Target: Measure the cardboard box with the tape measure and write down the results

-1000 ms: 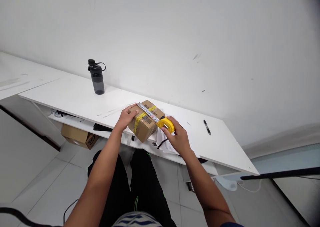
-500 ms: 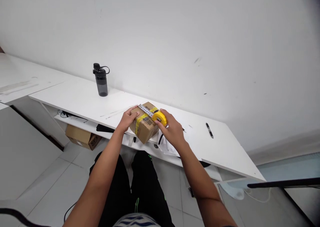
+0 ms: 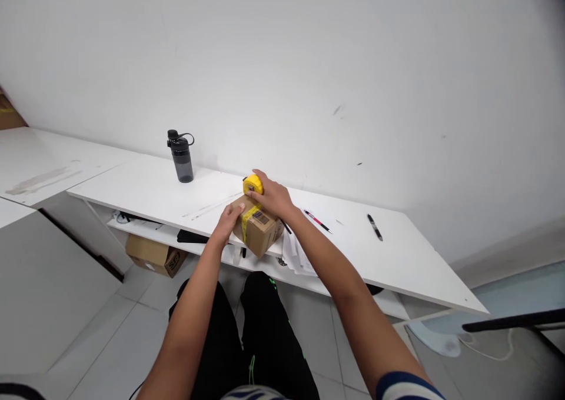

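my left hand [image 3: 226,222]: clamped on left side of taped carton [image 3: 261,234] | my right hand [image 3: 272,196]: pinching yellow tape measure [image 3: 252,183] at carton's far edge | carton: at front edge of white desk [image 3: 353,244] | bottle [image 3: 182,163]: upright on desk, left of carton

This looks like an office, with its white desk [image 3: 406,259], pens [image 3: 375,227], papers [image 3: 295,256] and cardboard carton [image 3: 148,252].

Label print [image 3: 262,218] too small to read on a cardboard box [image 3: 256,237], yellow tape measure [image 3: 252,183] partly hidden behind the fingers [image 3: 258,175] of the right hand [image 3: 274,197], papers [image 3: 293,255] partly covered by the right forearm [image 3: 329,256], brown carton [image 3: 9,118] cropped at left edge
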Available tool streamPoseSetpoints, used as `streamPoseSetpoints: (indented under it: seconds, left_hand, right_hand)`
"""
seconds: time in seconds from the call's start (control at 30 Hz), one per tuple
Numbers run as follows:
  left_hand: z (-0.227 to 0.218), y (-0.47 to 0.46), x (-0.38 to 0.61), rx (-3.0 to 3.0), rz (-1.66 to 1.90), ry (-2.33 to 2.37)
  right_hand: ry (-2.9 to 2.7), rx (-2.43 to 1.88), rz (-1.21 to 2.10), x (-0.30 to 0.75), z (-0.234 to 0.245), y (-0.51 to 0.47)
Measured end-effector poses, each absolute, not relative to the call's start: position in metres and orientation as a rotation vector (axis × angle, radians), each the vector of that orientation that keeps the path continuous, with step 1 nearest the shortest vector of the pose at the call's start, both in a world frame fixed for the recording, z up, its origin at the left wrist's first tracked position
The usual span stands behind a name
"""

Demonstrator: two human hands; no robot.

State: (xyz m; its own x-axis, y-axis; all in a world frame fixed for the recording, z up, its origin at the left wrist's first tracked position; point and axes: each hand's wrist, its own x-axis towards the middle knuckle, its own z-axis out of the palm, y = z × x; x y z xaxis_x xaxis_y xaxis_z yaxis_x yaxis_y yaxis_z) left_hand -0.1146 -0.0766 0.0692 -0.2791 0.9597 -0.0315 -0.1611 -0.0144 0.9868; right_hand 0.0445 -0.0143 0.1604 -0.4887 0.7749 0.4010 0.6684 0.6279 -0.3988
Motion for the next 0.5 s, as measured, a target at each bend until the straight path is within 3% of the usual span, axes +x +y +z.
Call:
streamPoseSetpoints:
  seconds: [0.13, 0.33, 0.5]
  left_hand:
    - [0.066, -0.111, -0.128, 0.701, 1.370, 1.508]
    - [0.048, -0.122, -0.133, 0.640, 1.458, 1.100]
    - [0.037, -0.097, -0.149, 0.654, 1.598, 1.341]
  right_hand:
    - [-1.870, -1.103, 0.460, 0.077, 0.148, -0.008]
    - [-1.466, -0.859, 0.957, 0.085, 0.109, -0.010]
    - [-1.499, -0.842, 0.946, 0.069, 0.101, -0.026]
